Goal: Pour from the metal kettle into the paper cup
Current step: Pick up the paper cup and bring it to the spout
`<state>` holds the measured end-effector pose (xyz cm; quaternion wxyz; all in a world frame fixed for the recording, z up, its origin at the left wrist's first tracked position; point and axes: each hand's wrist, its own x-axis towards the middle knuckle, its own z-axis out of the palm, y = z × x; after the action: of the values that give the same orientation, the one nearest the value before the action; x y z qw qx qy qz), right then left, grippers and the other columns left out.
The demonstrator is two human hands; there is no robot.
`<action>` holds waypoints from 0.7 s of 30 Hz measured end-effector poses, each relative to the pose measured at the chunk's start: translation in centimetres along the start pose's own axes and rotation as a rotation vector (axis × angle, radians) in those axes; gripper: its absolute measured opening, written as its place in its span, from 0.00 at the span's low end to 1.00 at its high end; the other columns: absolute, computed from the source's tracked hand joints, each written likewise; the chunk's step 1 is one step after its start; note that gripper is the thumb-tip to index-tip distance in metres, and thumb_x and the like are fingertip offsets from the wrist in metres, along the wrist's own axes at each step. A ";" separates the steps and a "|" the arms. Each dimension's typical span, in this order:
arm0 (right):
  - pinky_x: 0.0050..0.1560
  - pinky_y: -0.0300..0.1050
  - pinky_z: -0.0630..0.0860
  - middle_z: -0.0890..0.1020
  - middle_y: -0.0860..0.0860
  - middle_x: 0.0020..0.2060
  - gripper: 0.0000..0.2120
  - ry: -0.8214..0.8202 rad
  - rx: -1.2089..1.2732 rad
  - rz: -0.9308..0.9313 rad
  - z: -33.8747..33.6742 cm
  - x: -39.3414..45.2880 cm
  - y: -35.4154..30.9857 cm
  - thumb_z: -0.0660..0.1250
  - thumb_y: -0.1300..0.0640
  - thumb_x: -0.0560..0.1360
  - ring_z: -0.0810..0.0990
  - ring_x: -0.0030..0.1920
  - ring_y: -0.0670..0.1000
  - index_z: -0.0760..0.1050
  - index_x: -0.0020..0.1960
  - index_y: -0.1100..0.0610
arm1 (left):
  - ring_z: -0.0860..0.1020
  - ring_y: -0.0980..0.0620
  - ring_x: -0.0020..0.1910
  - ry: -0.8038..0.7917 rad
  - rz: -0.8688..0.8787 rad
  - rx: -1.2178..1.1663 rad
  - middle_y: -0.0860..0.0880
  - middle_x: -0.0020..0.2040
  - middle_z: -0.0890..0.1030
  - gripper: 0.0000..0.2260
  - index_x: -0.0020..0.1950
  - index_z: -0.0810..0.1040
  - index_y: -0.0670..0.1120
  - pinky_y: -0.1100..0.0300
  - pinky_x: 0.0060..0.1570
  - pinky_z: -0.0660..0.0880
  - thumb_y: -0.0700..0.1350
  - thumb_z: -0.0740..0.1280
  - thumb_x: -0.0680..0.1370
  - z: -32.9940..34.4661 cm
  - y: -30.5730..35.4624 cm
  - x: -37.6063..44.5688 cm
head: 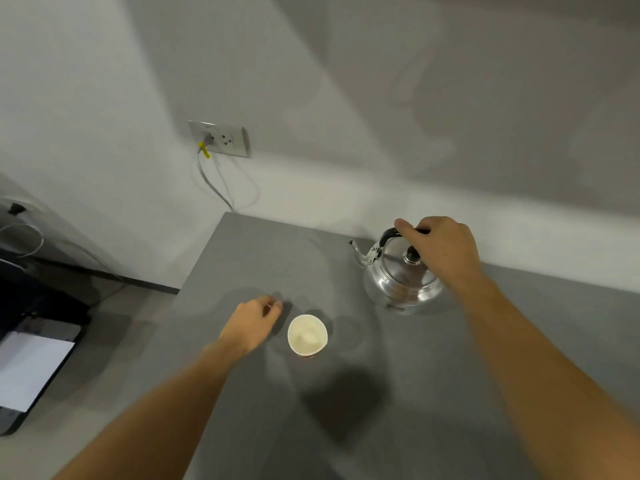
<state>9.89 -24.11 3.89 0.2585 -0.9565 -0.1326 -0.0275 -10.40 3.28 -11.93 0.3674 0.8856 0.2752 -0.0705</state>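
Metal kettle (401, 282) likely heavy, rigid; right hand (446, 247) fingers closed around its black top handle. Left hand (251, 323) loosely curled, empty, beside light paper cup (307, 335).

A wall socket (219, 138) with grey cable (212, 180); white paper (29, 367) lower left.

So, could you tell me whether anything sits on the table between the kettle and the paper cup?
Nothing visible does. The grey tabletop between the shiny metal kettle and the open white paper cup is bare; the left hand rests on the cup's far side, away from that path.
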 end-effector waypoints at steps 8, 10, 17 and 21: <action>0.34 0.44 0.75 0.80 0.51 0.26 0.27 -0.043 -0.051 -0.032 -1.4 -5.5 -2.5 0.65 0.32 0.70 0.78 0.30 0.50 0.79 0.32 0.56 | 0.81 0.48 0.50 -0.153 0.103 -0.146 0.47 0.58 0.84 0.24 0.72 0.75 0.45 0.67 0.52 0.74 0.36 0.69 0.76 2.3 -1.9 -3.7; 0.32 0.43 0.74 0.79 0.51 0.25 0.27 -0.051 -0.046 -0.038 -1.4 -6.7 -2.8 0.66 0.32 0.69 0.77 0.29 0.50 0.78 0.31 0.56 | 0.78 0.49 0.51 -0.169 0.174 -0.117 0.46 0.60 0.81 0.29 0.75 0.72 0.45 0.63 0.55 0.75 0.38 0.72 0.74 2.8 -1.9 -4.2; 0.28 0.44 0.71 0.77 0.49 0.22 0.27 -0.120 -0.118 -0.078 -0.9 -9.6 -4.9 0.66 0.30 0.69 0.77 0.28 0.50 0.75 0.29 0.54 | 0.67 0.53 0.63 -0.171 0.173 -0.127 0.55 0.64 0.74 0.40 0.76 0.68 0.54 0.60 0.63 0.65 0.54 0.81 0.67 4.6 -1.0 -4.9; 0.36 0.51 0.79 0.79 0.51 0.26 0.25 -0.168 -0.144 -0.089 -0.5 -10.6 -6.0 0.66 0.30 0.69 0.79 0.33 0.55 0.78 0.32 0.53 | 0.71 0.49 0.66 -0.126 0.144 -0.232 0.57 0.60 0.75 0.36 0.68 0.71 0.61 0.53 0.66 0.70 0.55 0.83 0.63 5.0 -0.1 -4.8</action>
<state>-1.95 -21.94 5.94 0.1755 -0.9647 -0.1938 0.0316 -14.07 -2.25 -14.01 0.4878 0.8486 0.1936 -0.0671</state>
